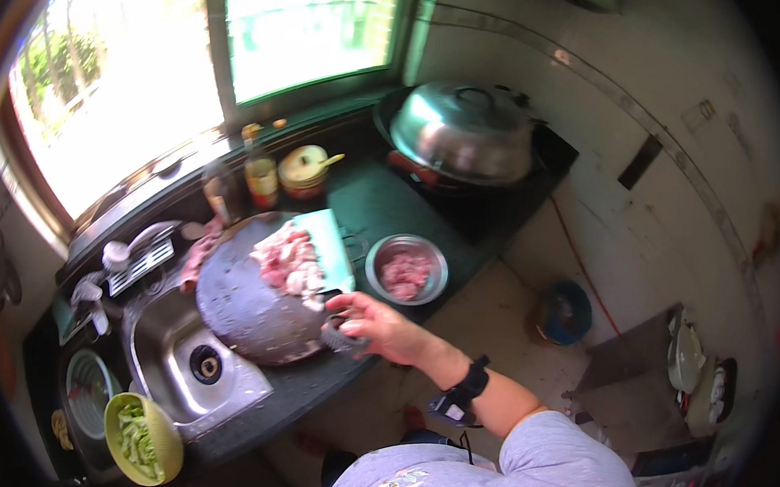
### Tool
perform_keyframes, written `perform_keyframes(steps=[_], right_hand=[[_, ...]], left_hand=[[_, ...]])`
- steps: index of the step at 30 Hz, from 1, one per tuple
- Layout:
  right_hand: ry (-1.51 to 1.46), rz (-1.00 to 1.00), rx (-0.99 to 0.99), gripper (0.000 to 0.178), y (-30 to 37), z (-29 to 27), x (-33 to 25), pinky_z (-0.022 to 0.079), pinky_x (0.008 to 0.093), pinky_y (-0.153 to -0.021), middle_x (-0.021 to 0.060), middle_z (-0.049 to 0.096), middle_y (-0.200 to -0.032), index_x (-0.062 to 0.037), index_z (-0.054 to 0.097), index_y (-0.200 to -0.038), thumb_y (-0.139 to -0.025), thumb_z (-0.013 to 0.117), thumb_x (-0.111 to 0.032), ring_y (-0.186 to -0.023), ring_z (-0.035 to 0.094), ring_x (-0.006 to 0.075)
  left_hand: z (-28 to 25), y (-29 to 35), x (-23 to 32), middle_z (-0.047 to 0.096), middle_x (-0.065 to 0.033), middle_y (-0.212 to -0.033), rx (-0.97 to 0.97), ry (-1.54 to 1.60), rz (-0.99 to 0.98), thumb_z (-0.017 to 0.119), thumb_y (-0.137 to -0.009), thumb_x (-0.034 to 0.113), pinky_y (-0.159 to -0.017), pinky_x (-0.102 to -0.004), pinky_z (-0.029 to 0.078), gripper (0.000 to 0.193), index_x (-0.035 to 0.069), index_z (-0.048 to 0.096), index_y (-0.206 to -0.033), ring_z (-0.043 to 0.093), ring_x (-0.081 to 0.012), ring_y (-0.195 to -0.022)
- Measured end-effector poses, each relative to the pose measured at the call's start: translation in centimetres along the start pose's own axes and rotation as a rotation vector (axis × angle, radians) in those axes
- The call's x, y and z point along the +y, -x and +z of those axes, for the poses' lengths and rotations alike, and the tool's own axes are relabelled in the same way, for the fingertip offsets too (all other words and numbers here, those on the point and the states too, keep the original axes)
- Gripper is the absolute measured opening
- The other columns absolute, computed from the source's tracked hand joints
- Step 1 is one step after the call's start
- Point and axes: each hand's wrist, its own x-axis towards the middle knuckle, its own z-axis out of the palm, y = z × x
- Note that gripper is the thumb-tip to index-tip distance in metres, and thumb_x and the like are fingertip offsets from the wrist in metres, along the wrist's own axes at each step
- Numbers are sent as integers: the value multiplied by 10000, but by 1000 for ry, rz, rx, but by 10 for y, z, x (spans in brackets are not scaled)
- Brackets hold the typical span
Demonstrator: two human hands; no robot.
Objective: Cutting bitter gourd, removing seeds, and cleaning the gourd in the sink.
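My right hand (385,328) reaches in from the lower right, a dark strap around its wrist. Its fingers are closed at the black handle of a cleaver (319,239), whose broad blade shines pale green over the far right side of a round chopping board (253,298). Against the blade lies a pile of cut raw meat (288,260). A dark grey textured piece (346,337) shows below my fingers; I cannot make out what it is. Right of the board, a steel bowl (406,269) holds pink chopped meat. My left hand is out of view.
A steel sink (200,357) adjoins the board at left. A yellow-green basket of cut greens (143,439) stands at the counter's near-left edge. Bottles (260,177) and a spooned jar (305,169) line the window side. A domed lid (462,132) covers a wok at the back.
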Motion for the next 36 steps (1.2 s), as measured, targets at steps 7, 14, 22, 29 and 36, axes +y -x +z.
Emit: perform_keyframes(steps=[7, 14, 22, 29, 36], right_hand=[[-187, -494, 504, 421, 202, -224, -50, 509, 239, -622, 48, 620, -1078, -82, 529, -1228, -905, 653, -321, -956, 598, 112], [294, -757, 1393, 773, 362, -397, -77, 513, 283, -806, 91, 562, -1102, 31, 372, -1322, -686, 808, -30, -902, 592, 166], [642, -747, 2058, 668, 438, -573, -68, 533, 335, -696, 154, 682, -924, 53, 546, -1178, -666, 843, -257, -831, 658, 187], [785, 153, 2309, 502, 489, -749, 66, 515, 386, -832, 240, 691, -925, 20, 700, -888, -558, 845, -328, -930, 666, 362], [628, 467, 2026, 459, 473, -770, 46, 515, 400, -790, 241, 688, -946, 53, 682, -955, -658, 779, -284, -898, 672, 317]], left_hand=[[-100, 18, -81, 428, -122, -1423, -12, -263, -314, 649, -713, 673, -952, -647, 383, 892, 95, 446, -1362, 429, -387, -1241], [-48, 66, -155, 437, -122, -1406, -235, -553, -497, 680, -703, 653, -930, -623, 399, 902, 92, 435, -1366, 443, -369, -1232], [80, 203, -221, 388, -118, -1415, -456, -668, -370, 676, -727, 626, -894, -579, 425, 870, 145, 393, -1394, 434, -367, -1236], [105, 258, -234, 345, -114, -1424, -426, -685, -244, 674, -747, 602, -862, -541, 448, 849, 192, 356, -1419, 426, -365, -1239], [6, 254, -175, 301, -110, -1432, -329, -536, -120, 671, -767, 578, -830, -503, 470, 835, 239, 319, -1444, 418, -363, -1243]])
